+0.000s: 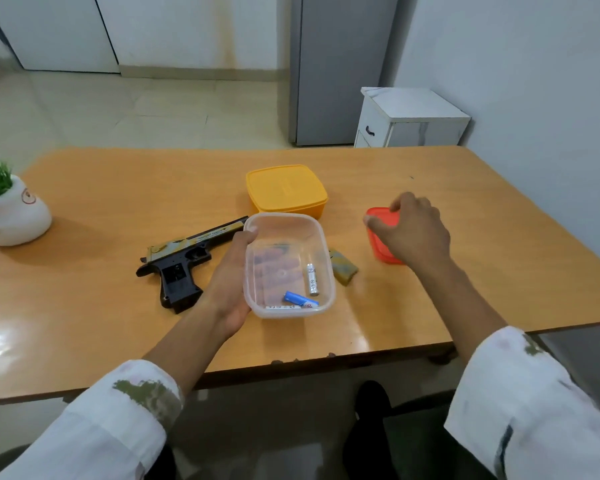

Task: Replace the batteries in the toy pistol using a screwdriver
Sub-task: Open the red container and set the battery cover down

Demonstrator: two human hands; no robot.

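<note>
Clear plastic tub (321,237), 2 batteries (311,279) inside, is gripped by the left hand (227,282); toy pistol (184,258) lies just left. Red lid (378,233) is grasped by the right hand (413,230).

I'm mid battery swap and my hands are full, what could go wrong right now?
The clear tub is held by the left hand alone; if it tips, the loose batteries could roll out. The small camo cover beside it could get knocked away. The right hand is on the red lid.
</note>
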